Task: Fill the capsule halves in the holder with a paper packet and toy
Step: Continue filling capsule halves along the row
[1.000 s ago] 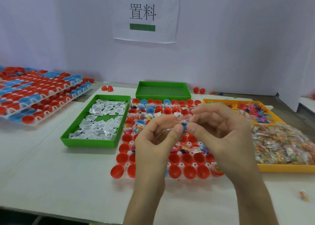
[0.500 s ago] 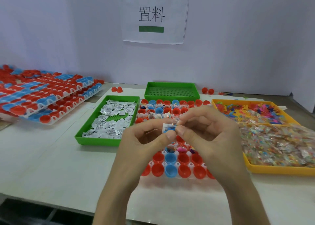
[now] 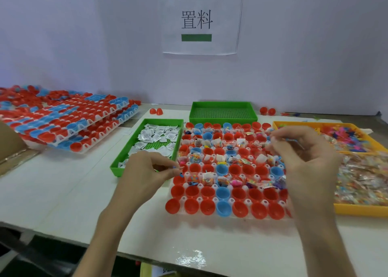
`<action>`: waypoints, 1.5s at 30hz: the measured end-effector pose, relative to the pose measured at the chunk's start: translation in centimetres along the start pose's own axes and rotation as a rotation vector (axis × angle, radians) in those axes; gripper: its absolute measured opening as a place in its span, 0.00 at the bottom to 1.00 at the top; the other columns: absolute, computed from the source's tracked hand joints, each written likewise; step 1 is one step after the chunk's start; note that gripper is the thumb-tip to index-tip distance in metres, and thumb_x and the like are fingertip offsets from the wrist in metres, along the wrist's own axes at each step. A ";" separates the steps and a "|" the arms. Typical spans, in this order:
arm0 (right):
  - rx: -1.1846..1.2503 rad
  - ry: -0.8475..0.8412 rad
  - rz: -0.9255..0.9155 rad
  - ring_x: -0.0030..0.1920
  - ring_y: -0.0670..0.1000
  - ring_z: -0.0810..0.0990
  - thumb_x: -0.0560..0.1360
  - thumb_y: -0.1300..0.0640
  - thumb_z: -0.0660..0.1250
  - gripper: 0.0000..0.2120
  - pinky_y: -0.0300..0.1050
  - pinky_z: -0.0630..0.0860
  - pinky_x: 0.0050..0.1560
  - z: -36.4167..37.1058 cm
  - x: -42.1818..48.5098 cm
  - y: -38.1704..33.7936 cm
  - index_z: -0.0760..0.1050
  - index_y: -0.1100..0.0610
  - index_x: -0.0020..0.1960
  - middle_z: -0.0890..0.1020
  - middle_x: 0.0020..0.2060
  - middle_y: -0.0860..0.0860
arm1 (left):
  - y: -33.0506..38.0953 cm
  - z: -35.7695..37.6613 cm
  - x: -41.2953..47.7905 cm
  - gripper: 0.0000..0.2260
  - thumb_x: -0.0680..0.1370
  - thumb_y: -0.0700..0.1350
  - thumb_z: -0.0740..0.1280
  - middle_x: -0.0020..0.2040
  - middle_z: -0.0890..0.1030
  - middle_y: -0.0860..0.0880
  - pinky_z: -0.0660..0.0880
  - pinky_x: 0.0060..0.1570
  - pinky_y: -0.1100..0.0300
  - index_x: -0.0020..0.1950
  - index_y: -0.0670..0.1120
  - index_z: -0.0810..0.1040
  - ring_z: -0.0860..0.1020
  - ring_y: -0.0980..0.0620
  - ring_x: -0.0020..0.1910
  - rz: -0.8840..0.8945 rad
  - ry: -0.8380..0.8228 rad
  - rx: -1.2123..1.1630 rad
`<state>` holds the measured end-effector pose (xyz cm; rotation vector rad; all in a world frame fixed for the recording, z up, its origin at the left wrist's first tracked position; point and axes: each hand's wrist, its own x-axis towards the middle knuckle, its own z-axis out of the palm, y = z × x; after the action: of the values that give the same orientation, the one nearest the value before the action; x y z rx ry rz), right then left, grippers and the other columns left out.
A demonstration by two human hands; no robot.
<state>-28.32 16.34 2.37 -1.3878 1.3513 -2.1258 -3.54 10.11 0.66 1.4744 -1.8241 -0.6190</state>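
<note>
And the hands split! Half a second ago they were pinched together on one small packet above the middle of the holder (image 3: pixel 231 200). Now the left hand (image 3: pixel 144 171) has swung out to 9 o'clock of it, over the near corner of the green tray (image 3: pixel 117 167), its fingers (image 3: pixel 168 171) pinching small blue bits (image 3: pixel 181 174). The right hand (image 3: pixel 302 150) has gone to 2 o'clock, above the far right cups, nipping a thin blue piece (image 3: pixel 290 139), blurred.

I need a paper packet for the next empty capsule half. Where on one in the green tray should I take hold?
Come from above and pinch a raised edge of a top paper packet in the green tray: they lie flat, loosely overlapping, so probably only lifted edges give fingers purchase.
</note>
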 end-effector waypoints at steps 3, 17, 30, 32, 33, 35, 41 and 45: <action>0.011 0.023 0.007 0.38 0.43 0.82 0.74 0.68 0.69 0.13 0.35 0.78 0.40 -0.3 0.3 0.3 0.81 0.50 0.42 0.84 0.37 0.43 | -0.6 0.3 0.6 0.04 0.69 0.45 0.80 0.36 0.83 0.55 0.69 0.36 0.75 0.42 0.49 0.88 0.78 0.63 0.37 0.037 -0.023 0.133; -0.005 0.008 0.016 0.36 0.45 0.82 0.74 0.68 0.69 0.13 0.35 0.78 0.39 -0.5 0.3 0.3 0.81 0.50 0.41 0.83 0.37 0.44 | -0.7 0.9 2.1 0.05 0.69 0.43 0.80 0.33 0.83 0.57 0.71 0.33 0.75 0.39 0.51 0.86 0.79 0.65 0.36 0.063 -0.213 0.295; -0.040 -0.006 0.026 0.36 0.46 0.82 0.75 0.67 0.69 0.13 0.34 0.77 0.38 -0.7 0.2 0.4 0.80 0.50 0.42 0.83 0.38 0.44 | -0.4 0.8 3.8 0.04 0.69 0.44 0.80 0.36 0.84 0.55 0.74 0.35 0.68 0.38 0.51 0.87 0.81 0.58 0.37 0.052 -0.341 0.324; -0.031 -0.002 0.030 0.36 0.45 0.82 0.75 0.67 0.69 0.13 0.33 0.77 0.38 -0.7 0.2 0.4 0.80 0.50 0.42 0.83 0.37 0.44 | -0.3 1.0 3.7 0.05 0.69 0.44 0.80 0.34 0.83 0.56 0.73 0.33 0.72 0.38 0.51 0.86 0.80 0.59 0.35 0.063 -0.350 0.334; -0.026 0.000 0.032 0.35 0.45 0.82 0.75 0.68 0.69 0.13 0.33 0.77 0.38 -0.8 0.2 0.4 0.80 0.50 0.42 0.83 0.37 0.44 | -0.3 1.1 3.7 0.06 0.69 0.44 0.80 0.33 0.82 0.57 0.71 0.30 0.73 0.37 0.51 0.85 0.80 0.59 0.34 0.071 -0.350 0.348; -0.025 -0.001 0.033 0.35 0.44 0.81 0.75 0.68 0.69 0.13 0.32 0.77 0.38 -0.8 0.3 0.4 0.80 0.50 0.41 0.83 0.37 0.43 | -0.2 1.2 3.6 0.08 0.69 0.45 0.80 0.35 0.81 0.56 0.71 0.30 0.73 0.37 0.53 0.83 0.79 0.59 0.34 0.085 -0.346 0.377; -0.025 0.004 0.023 0.35 0.45 0.82 0.75 0.68 0.69 0.14 0.33 0.77 0.38 -0.9 0.4 0.7 0.80 0.48 0.41 0.83 0.37 0.44 | 0.0 1.3 3.9 0.14 0.69 0.44 0.80 0.34 0.81 0.55 0.70 0.32 0.70 0.32 0.53 0.77 0.79 0.59 0.34 0.098 -0.346 0.401; -0.039 0.017 0.015 0.37 0.47 0.82 0.75 0.65 0.69 0.12 0.37 0.79 0.40 -1.4 0.7 1.0 0.81 0.48 0.42 0.84 0.38 0.46 | -0.1 1.1 3.9 0.11 0.68 0.44 0.81 0.35 0.82 0.55 0.74 0.34 0.68 0.34 0.53 0.80 0.80 0.58 0.35 0.108 -0.358 0.390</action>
<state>-30.08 16.17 1.79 -1.3725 1.4127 -2.1176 -4.75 6.21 0.78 1.5715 -2.3929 -0.5170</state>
